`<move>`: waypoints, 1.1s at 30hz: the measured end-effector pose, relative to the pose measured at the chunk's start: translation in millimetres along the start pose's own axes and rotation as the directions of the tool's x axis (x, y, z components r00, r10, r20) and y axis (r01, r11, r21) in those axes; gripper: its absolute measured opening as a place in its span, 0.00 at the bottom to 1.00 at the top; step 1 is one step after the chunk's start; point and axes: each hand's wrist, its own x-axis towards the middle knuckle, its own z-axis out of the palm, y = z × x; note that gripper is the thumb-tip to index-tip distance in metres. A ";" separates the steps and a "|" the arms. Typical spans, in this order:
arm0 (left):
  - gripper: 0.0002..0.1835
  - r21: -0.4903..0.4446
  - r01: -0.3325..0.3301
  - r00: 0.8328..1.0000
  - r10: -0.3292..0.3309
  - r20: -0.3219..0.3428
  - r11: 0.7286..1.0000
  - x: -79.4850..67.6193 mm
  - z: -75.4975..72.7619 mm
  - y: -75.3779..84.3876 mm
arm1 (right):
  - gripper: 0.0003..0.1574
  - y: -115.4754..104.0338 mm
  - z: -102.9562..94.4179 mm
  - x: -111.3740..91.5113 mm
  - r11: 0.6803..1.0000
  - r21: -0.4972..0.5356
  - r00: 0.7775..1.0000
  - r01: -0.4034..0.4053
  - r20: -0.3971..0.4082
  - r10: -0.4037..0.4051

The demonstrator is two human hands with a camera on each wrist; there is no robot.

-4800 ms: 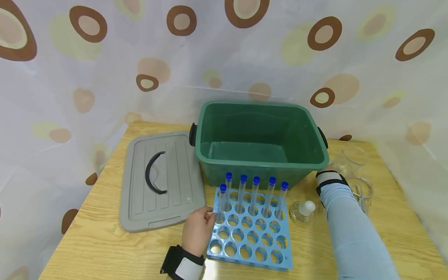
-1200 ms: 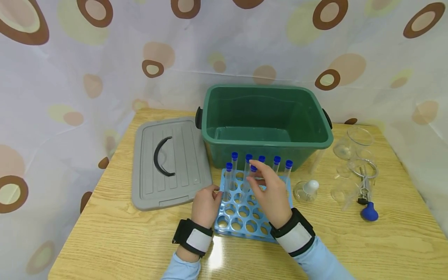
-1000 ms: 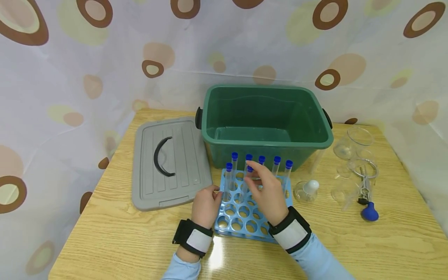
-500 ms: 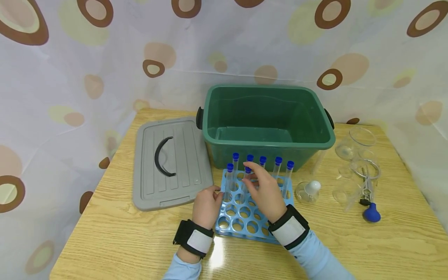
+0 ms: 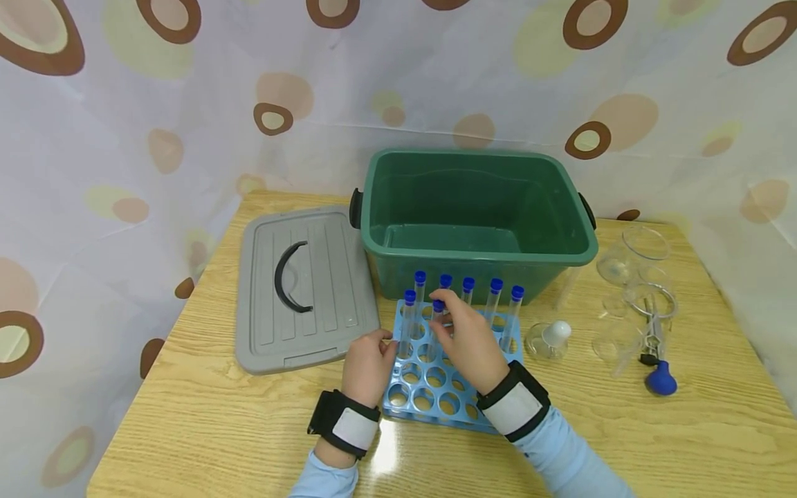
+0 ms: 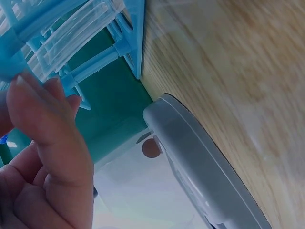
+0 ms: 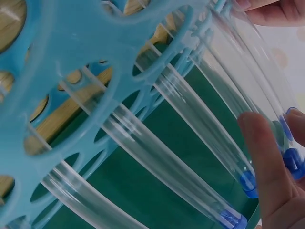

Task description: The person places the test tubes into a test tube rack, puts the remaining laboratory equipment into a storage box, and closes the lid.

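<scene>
A light-blue test tube rack (image 5: 429, 418) stands on the table, holding several clear test tubes with blue caps. My left hand (image 5: 366, 370) grips the rack's left side; in the left wrist view its fingertips (image 6: 28, 88) meet a blue rack post. My right hand (image 5: 471, 346) pinches a test tube (image 5: 434, 339) just below its cap, between thumb and index finger. That tube stands in the second row, right of another capped tube (image 5: 407, 325). In the right wrist view, several tubes (image 7: 152, 148) lean through the rack's holes, and the held tube is partly behind my fingers (image 7: 267, 162).
Behind the rack sits a green bin (image 5: 479, 257), with its grey lid (image 5: 324, 277) lying to the left. On the right are a small glass bottle with a white top (image 5: 548, 340), clear glassware (image 5: 644, 242), metal tongs (image 5: 652, 339) and a blue rubber bulb (image 5: 661, 379).
My right hand has come from the glassware on the right to the rack with a test tube. Over the last second it shifted slightly left and down. My left hand stays at the rack.
</scene>
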 end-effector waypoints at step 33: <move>0.09 -0.008 0.006 1.000 -0.006 0.007 1.000 -0.4 -0.5 0.7 | 0.24 3.9 -4.7 4.1 0.997 -0.070 1.000 -0.018 0.014 0.019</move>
